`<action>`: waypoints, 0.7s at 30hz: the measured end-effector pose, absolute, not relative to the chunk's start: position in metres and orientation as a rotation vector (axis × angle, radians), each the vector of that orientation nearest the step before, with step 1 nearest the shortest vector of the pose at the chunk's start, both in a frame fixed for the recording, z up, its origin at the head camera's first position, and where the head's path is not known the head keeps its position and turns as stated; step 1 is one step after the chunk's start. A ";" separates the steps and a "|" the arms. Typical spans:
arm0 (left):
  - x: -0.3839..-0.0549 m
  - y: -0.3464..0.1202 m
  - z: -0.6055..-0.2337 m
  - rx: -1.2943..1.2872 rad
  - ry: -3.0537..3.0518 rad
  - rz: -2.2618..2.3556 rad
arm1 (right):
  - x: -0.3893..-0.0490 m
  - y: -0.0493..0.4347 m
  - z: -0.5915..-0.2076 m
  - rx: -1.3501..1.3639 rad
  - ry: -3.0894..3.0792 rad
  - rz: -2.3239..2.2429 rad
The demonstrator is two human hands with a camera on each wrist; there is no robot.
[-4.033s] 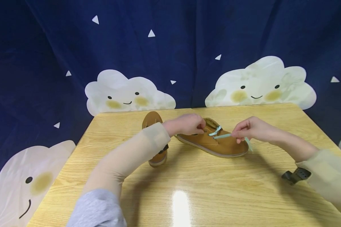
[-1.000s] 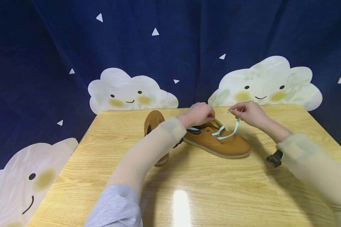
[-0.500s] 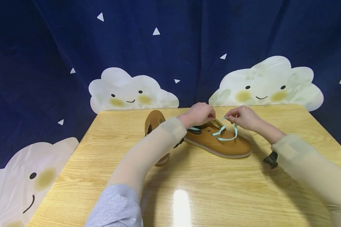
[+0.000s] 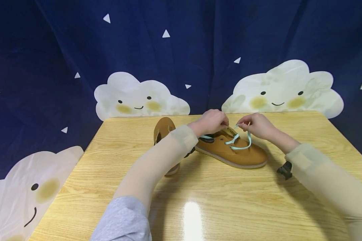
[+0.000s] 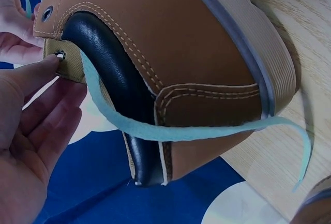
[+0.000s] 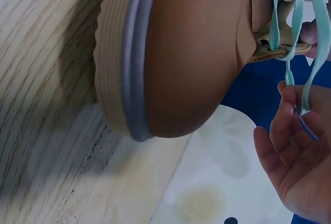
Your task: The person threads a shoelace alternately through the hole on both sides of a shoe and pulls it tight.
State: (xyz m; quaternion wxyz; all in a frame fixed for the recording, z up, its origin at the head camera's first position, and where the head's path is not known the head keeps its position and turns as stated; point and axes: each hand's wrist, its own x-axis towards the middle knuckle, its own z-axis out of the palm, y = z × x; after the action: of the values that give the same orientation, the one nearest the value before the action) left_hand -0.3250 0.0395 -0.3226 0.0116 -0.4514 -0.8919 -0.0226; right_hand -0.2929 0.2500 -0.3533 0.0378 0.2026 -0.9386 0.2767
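A brown shoe lies on the table, toe to the right. My left hand pinches the far eyelet flap between thumb and fingers; the flap has a bare eyelet beside the thumb. Close to that flap, my right hand pinches a mint shoelace near its end. This lace runs from a near-side eyelet and loops over the front of the shoe. A second length of lace trails across the padded black collar and down past the heel. The right wrist view shows the lace crossing between both flaps.
Another brown shoe stands left of the first, partly hidden behind the left forearm. The wooden table ends at the back against a dark blue curtain with cloud prints. A black strap hangs at the right wrist.
The right hand has moved from beside the toe to the shoe's far side, carrying the lace end. The left hand has shifted right onto the far flap. In the last half second little moves.
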 end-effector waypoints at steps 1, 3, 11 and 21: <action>-0.325 0.040 -0.323 -1.407 -2.783 -0.071 | -0.292 0.249 -0.354 0.635 -2.878 0.849; -0.325 0.040 -0.323 -1.406 -2.784 -0.072 | -0.292 0.248 -0.354 0.664 -2.876 0.854; -0.325 0.040 -0.323 -1.395 -2.792 -0.085 | -0.291 0.245 -0.354 0.754 -2.905 0.882; -0.331 0.043 -0.325 -1.346 -2.800 -0.183 | -0.287 0.237 -0.354 0.776 -2.932 0.891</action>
State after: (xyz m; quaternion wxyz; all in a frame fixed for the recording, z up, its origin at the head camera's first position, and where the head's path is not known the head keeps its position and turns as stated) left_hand -0.3305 0.0426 -0.3246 0.0149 -0.4323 -0.8997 -0.0586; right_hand -0.2874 0.2374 -0.3544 -0.0099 0.2454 -0.9275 0.2817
